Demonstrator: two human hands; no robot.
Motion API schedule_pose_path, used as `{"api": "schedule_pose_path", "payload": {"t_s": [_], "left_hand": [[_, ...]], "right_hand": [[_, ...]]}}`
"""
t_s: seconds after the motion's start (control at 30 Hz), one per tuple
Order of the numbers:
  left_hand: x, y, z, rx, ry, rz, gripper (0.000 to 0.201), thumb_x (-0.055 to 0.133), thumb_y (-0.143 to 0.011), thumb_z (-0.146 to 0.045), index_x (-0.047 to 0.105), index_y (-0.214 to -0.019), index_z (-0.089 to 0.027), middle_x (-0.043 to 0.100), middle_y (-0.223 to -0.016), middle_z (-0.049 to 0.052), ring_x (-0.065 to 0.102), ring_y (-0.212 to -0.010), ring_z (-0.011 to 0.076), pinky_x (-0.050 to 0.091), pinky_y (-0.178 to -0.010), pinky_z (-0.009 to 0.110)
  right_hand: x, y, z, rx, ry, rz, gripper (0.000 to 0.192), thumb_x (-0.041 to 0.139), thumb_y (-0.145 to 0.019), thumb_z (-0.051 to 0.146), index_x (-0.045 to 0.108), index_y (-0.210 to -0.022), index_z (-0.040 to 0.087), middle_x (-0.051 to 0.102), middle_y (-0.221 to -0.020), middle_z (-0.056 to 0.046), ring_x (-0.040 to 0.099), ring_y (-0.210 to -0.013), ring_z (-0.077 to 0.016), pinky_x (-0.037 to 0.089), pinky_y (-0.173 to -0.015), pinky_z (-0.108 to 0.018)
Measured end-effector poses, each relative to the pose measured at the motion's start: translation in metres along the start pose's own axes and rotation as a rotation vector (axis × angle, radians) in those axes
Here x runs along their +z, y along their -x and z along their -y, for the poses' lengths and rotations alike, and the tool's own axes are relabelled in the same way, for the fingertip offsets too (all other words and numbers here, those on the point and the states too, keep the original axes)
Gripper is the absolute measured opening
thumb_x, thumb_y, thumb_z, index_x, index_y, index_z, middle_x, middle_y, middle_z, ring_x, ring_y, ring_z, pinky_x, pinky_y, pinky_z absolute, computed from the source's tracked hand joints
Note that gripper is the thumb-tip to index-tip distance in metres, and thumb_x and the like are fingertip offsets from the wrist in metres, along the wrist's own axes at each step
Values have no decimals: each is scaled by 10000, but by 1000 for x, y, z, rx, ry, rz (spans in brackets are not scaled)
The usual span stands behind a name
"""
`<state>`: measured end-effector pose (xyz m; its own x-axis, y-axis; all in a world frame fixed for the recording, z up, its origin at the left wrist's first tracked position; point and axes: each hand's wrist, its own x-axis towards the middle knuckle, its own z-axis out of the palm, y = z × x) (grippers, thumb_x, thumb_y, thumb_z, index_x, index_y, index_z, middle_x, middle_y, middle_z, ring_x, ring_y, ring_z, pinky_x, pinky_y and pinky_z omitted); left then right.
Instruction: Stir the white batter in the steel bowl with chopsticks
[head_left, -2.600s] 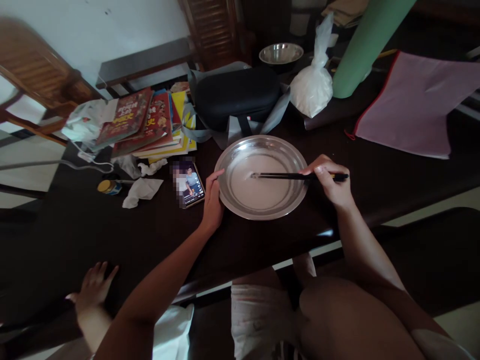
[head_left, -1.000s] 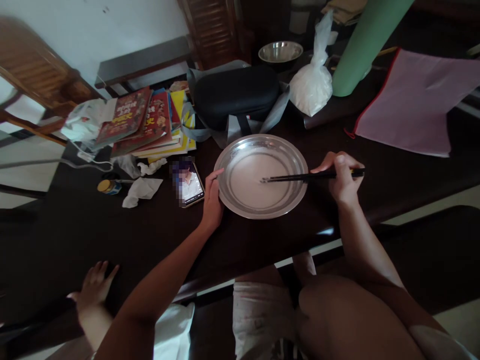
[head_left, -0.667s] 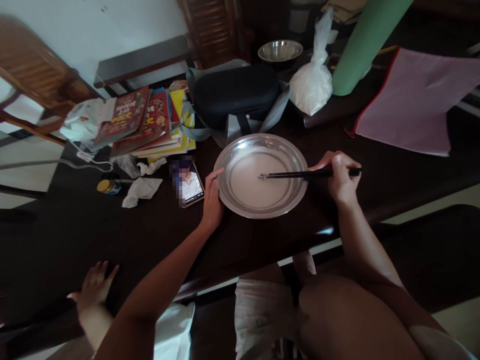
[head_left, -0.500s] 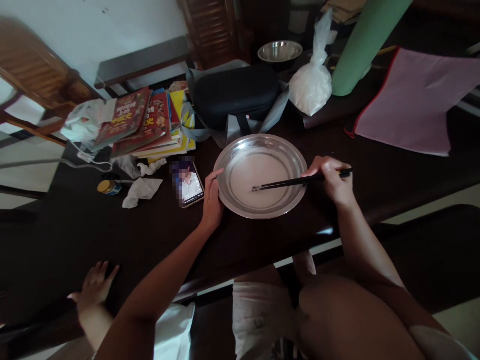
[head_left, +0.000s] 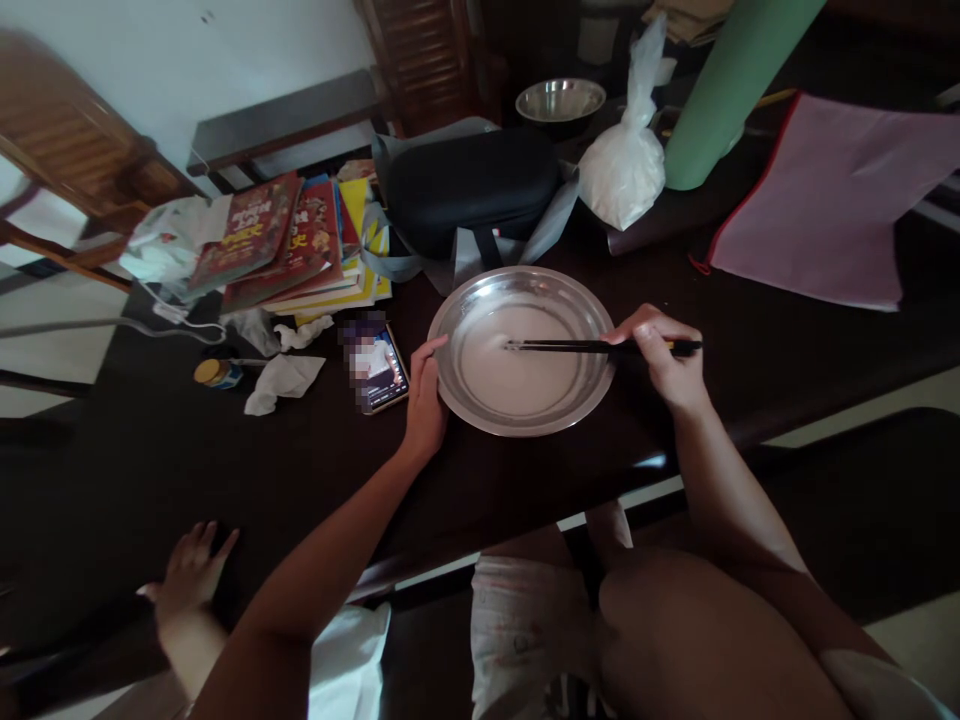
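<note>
A wide metal bowl (head_left: 525, 424) stands on the dark table and holds a milky white liquid (head_left: 517, 385). My left hand (head_left: 427, 395) grips the bowl's left rim, with the thumb over the edge and the fingers against the outside. In my right hand (head_left: 664, 355) is a pair of black chopsticks (head_left: 577, 346), reaching across the right rim. Their tips dip into the liquid a little above the middle of the bowl, where the surface is ruffled. Left of the bowl lies a lit phone (head_left: 379, 367), partly blurred out.
Behind the bowl sits a black case (head_left: 472, 185) with grey straps. A tied bag of white powder (head_left: 622, 175), a green cylinder (head_left: 720, 110) and a pink cloth (head_left: 832, 210) lie to the right. Books (head_left: 277, 240) and tissues (head_left: 281, 383) are left. Another person's hand (head_left: 193, 565) rests at lower left.
The chopstick tips have moved away from me through the liquid, so the chopsticks now lie nearly level across the view. My left hand and the bowl have stayed put. The phone's picture differs.
</note>
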<state>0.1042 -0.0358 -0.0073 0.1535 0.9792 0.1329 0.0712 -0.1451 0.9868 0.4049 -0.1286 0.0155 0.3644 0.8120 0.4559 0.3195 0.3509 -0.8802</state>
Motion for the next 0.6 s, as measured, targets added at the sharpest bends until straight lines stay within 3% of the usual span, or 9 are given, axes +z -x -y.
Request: {"api": "schedule_pose_path", "payload": {"t_s": [0.1,0.17,0.3,0.37,0.47,0.53,0.6], "left_hand": [[1,0,-1,-7,4,-16,393,551,-1032,-597,701,-1211,-281,682,-1320,70,611,-1287,266,443,-1209,441],[1,0,-1,3,-4,-14,395,548,-1032,-597,703,-1200,-275,684,-1318,73,607,-1289,264,445,-1205,433],[0,0,-1,9,-16,-8,370,542,-1038,-581,709,-1163,-275,684,-1312,76,611,-1266,263,455,-1189,432],[0,0,-1,-3,-6,-17,376,554,-1029,-590,710,-1187,-286,688,-1298,68,617,-1254,262,460,-1184,433],[0,0,-1,-10,4,-22,395,556,-1024,-613,709,-1201,-295,687,-1286,66,618,-1259,263,466,-1180,428],[0,-1,0,-2,-5,-15,404,545,-1029,-623,708,-1190,-290,679,-1303,73,610,-1282,266,459,-1189,427],[0,-1,1,4,-9,-12,416,541,-1028,-634,708,-1187,-287,673,-1324,74,606,-1294,266,446,-1203,429]], "right_hand": [[0,0,-2,-13,-65,-174,464,627,-994,604,753,-671,296,718,-626,-10,663,-585,-195,547,-624,-402],[-1,1,-2,-3,-87,-127,470,621,-992,618,752,-670,301,715,-616,-12,643,-565,-192,535,-603,-399],[-1,0,-3,12,-14,82,380,685,-953,614,800,-742,319,786,-742,-21,739,-741,-235,596,-714,-428],[0,0,-3,-6,9,12,376,684,-956,609,795,-741,322,781,-740,-17,748,-749,-236,597,-731,-432],[0,1,-2,6,-38,-164,439,627,-987,620,756,-697,317,725,-640,-12,686,-603,-214,553,-622,-417],[0,1,-1,18,-65,-146,463,612,-989,633,751,-686,313,711,-611,-15,662,-573,-212,532,-585,-414],[0,1,0,15,-49,-25,429,651,-968,632,780,-714,312,745,-655,-19,688,-626,-217,552,-623,-416]]}}
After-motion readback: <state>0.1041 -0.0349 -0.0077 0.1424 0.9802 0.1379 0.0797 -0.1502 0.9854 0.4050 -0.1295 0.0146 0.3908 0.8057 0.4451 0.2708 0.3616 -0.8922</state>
